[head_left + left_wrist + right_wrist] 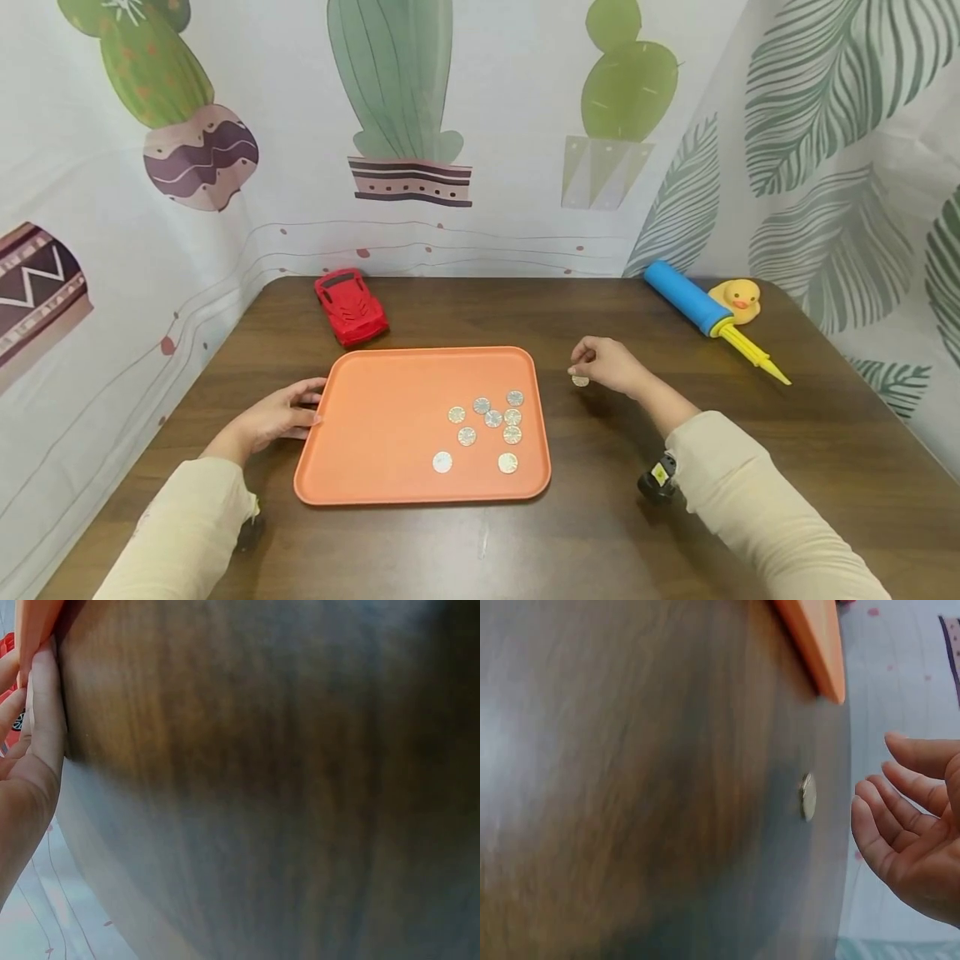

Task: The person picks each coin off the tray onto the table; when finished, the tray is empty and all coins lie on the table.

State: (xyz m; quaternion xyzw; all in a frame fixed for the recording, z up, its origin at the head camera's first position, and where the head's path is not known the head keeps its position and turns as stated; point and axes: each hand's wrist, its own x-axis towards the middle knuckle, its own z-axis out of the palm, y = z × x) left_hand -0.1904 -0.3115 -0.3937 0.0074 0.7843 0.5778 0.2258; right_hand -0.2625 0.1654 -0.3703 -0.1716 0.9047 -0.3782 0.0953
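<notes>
An orange tray (390, 417) lies on the table with several gold and silver coins (512, 416) spread over its right half. At its left edge my left hand (273, 417) rests with fairly straight fingers (46, 697) touching the side of the rim. Off the tray to the right, one gold coin (808, 796) lies on the table. My right hand (607, 364) hovers just by this coin; its fingers (866, 825) are loosely bent, the thumb apart from them, and a gap separates them from the coin in the right wrist view.
A red toy car (351, 308) stands beyond the tray at the back left. Toward the back right, a blue and yellow hand pump (690, 300) lies beside a yellow rubber duck (738, 298). A printed curtain (517, 167) hangs behind the brown table (600, 533).
</notes>
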